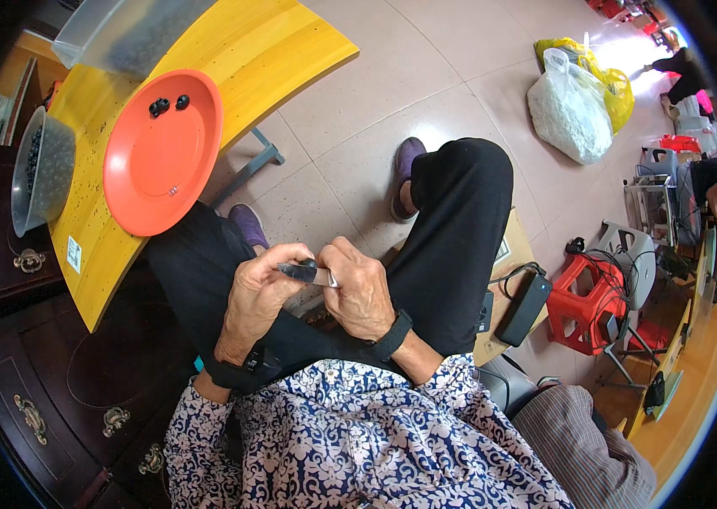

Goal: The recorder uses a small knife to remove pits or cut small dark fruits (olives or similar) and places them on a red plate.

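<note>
Orange plate on yellow table; blue-and-white floral blouse; black trousers.

Small knife: dark handle, short silvery blade, lying roughly level between both hands above the lap. Small dark round item: pinched at the fingertips just above the blade, touching it; kind not discernible.
</note>
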Motion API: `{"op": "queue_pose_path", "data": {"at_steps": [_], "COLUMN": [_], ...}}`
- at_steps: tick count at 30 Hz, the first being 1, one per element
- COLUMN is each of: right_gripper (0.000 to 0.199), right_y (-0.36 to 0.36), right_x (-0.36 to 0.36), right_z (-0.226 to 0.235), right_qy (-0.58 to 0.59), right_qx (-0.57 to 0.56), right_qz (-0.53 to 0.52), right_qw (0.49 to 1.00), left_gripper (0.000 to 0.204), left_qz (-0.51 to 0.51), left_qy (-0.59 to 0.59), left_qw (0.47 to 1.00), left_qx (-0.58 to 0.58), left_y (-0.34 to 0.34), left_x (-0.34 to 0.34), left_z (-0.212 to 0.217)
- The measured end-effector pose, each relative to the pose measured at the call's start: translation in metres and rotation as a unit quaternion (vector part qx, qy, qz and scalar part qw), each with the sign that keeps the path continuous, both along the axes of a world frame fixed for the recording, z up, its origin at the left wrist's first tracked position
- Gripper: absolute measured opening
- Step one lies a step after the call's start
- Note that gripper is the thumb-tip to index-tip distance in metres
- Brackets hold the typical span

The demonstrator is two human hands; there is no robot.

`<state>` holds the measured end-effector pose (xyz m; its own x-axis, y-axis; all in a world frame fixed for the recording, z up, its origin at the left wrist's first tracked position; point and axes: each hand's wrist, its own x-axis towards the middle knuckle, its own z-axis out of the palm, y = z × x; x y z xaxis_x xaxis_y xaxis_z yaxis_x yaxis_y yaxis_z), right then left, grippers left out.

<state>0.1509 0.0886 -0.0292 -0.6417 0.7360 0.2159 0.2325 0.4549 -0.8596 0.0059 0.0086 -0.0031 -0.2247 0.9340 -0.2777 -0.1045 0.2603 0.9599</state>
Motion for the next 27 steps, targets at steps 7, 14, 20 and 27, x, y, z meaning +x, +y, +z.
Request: {"op": "queue_pose_path", "data": {"at_steps": [7, 14, 20, 27], "right_gripper": [0.013, 0.009, 0.007, 0.015], "right_y": [-0.001, -0.005, 0.008, 0.014], "right_x": [-0.001, -0.002, 0.000, 0.010], "right_z": [-0.002, -0.001, -0.035, 0.007], "right_qy": [0.001, -0.042, 0.043, 0.153], "right_qx": [-0.006, 0.014, -0.200, -0.528], "right_qz": [0.010, -0.010, -0.115, 0.054], "right_qw": [1.000, 0.999, 0.972, 0.833], "left_gripper": [0.020, 0.012, 0.017, 0.025], "left_qz": [-0.005, -0.035, -0.014, -0.002], "left_qy": [0.011, 0.018, -0.156, -0.133], "left_qw": [1.000, 0.998, 0.987, 0.990], "left_qx": [-0.003, -0.046, -0.037, -0.035], "left_y": [0.000, 0.002, -0.017, -0.010], "left_x": [-0.001, -0.004, -0.003, -0.002], "left_z": [0.004, 0.012, 0.002, 0.005]}}
